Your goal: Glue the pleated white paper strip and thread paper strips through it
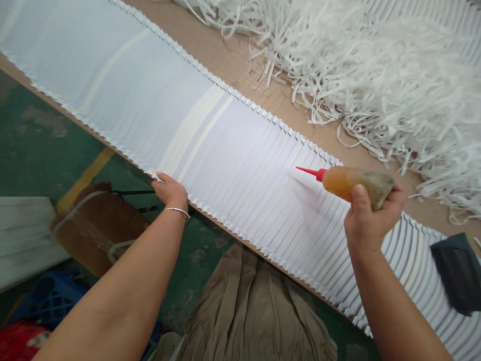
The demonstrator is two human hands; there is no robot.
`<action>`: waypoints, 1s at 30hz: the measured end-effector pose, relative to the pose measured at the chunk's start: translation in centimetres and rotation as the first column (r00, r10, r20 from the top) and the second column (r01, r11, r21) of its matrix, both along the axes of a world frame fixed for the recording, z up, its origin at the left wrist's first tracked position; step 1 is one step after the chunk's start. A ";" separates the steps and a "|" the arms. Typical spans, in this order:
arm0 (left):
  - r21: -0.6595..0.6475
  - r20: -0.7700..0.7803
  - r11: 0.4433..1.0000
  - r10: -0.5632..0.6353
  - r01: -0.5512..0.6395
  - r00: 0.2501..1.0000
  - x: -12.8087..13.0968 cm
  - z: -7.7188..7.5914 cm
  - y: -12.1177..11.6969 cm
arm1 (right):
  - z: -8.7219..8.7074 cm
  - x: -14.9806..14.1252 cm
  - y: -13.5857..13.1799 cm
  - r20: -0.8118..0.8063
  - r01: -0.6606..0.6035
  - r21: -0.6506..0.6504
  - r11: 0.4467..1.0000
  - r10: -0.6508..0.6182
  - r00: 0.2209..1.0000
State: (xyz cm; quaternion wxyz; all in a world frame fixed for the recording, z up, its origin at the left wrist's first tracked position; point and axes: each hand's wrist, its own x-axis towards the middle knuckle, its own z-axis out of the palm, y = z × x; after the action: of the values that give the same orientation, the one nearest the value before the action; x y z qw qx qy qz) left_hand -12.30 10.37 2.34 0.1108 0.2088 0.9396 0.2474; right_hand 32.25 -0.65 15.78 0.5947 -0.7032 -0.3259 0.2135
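Note:
A long row of overlapping white sheets runs diagonally across the table, its two long edges looking finely stepped. My left hand is at the near edge of this row, its fingers closed at the sheets' border and partly hidden. Above the right part of the row, my right hand is wrapped around a squeeze glue bottle of amber liquid. The bottle lies tilted almost level, its red pointed nozzle aimed left just over the sheets. Its rear end looks dirty and greyish.
A large heap of white paper-like strips covers the far right of the brown cardboard surface. A black flat object lies on the sheets at right. Below left are a brown chair and a blue crate.

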 end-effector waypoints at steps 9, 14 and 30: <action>-0.043 -0.016 0.999 0.002 -0.002 1.000 -0.3 -0.4 0.3 | -4.0 4.4 10.2 -0.339 -0.027 0.019 0.999 0.032 0.940; -0.048 -0.021 0.999 0.001 -0.002 1.000 -0.5 -0.5 0.4 | -4.8 4.1 11.5 -0.354 -0.004 0.022 1.000 0.012 0.935; -0.019 0.016 1.000 0.007 -0.006 1.000 0.1 0.1 0.3 | -3.3 -0.8 3.6 -0.355 -0.126 -0.081 0.989 0.090 0.931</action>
State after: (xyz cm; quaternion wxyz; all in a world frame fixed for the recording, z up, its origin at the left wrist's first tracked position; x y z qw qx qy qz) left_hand -12.18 10.64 2.47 0.1195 0.2027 0.9417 0.2406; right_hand 31.41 2.92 12.47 0.5936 -0.6646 -0.2415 0.3842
